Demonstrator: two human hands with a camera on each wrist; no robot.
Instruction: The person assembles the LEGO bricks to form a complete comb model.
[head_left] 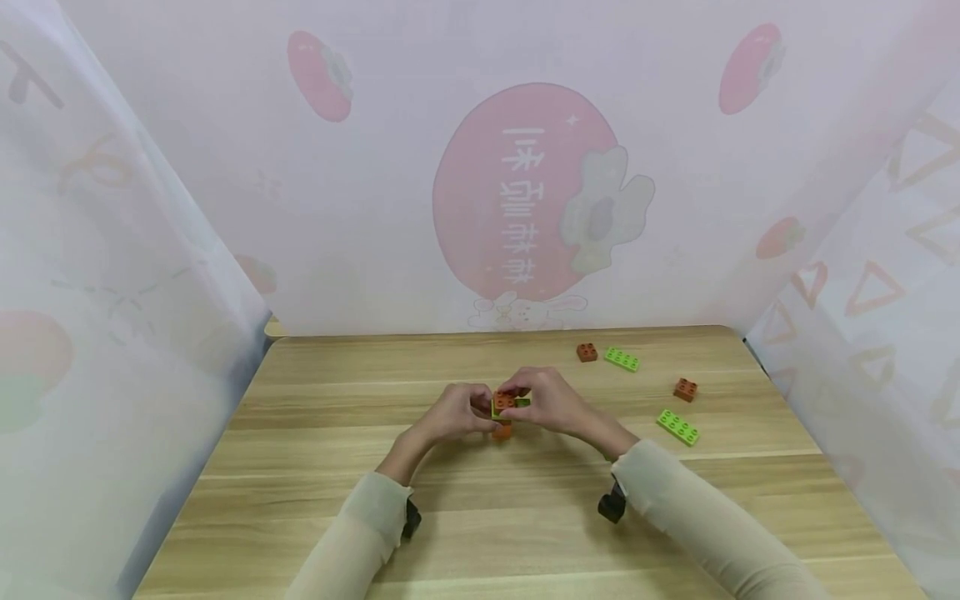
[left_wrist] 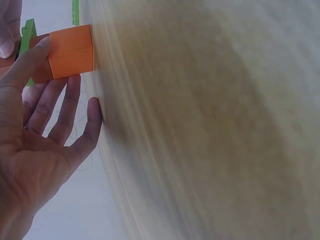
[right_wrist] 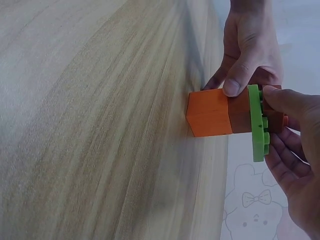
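A small upright stack of toy building bricks stands on the table between both hands. Its base is an orange block (right_wrist: pixel 209 114), with a brown brick (right_wrist: pixel 240 116) above. Over that lies a thin green studded plate (right_wrist: pixel 257 135), sticking out to one side. A reddish-brown brick (head_left: pixel 505 401) sits on top of the plate, studs up. My left hand (head_left: pixel 453 412) holds the lower part of the stack, thumb on the near side and fingers behind. With thumb and fingers, my right hand (head_left: pixel 551 402) pinches the top brick.
On the right of the wooden table (head_left: pixel 480 517) lie two loose brown bricks, one at the back (head_left: pixel 587 352) and another (head_left: pixel 686 389) nearer. Two green plates, one farther (head_left: pixel 622 359) and one closer (head_left: pixel 678 427), lie beside them. Printed white curtains (head_left: pixel 375 208) surround the table.
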